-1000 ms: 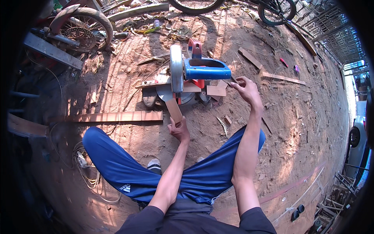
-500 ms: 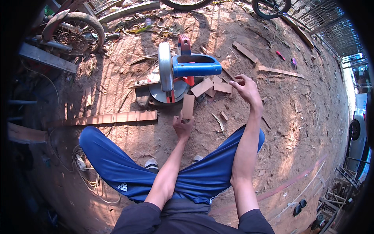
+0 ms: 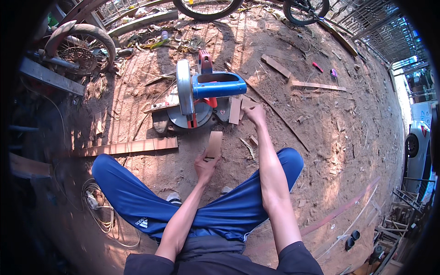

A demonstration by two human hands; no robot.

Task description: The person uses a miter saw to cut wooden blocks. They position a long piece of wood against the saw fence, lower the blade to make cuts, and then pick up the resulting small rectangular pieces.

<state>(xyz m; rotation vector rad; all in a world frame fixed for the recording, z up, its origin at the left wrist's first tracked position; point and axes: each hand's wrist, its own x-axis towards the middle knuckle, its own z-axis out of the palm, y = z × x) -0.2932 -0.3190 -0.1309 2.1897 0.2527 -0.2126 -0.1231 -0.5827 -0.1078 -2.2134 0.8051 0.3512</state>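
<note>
My left hand (image 3: 206, 168) is closed around the lower end of a short flat wooden piece (image 3: 214, 144), which stands up from the fingers just in front of the saw. My right hand (image 3: 255, 114) is closed on a short wooden piece (image 3: 248, 103) to the right of the saw; its fingertips are partly hidden. Against that piece lies another short wooden piece (image 3: 234, 111). A miter saw (image 3: 219, 88) with a blue handle, a silver guard and a round grey base rests on the dirt ahead of both hands.
A row of wooden pieces (image 3: 130, 146) lies left of my hands. Beyond the right hand are a long thin stick (image 3: 279, 113), a wooden strip (image 3: 319, 85) and a red object (image 3: 317, 67). A coiled cable (image 3: 106, 215) sits by my left knee. Wheels (image 3: 82, 52) stand at the back.
My right hand has moved left and down onto the loose wooden pieces, and its fingers have closed. The left hand has drawn its piece back slightly from the saw. The whole view has shifted slightly.
</note>
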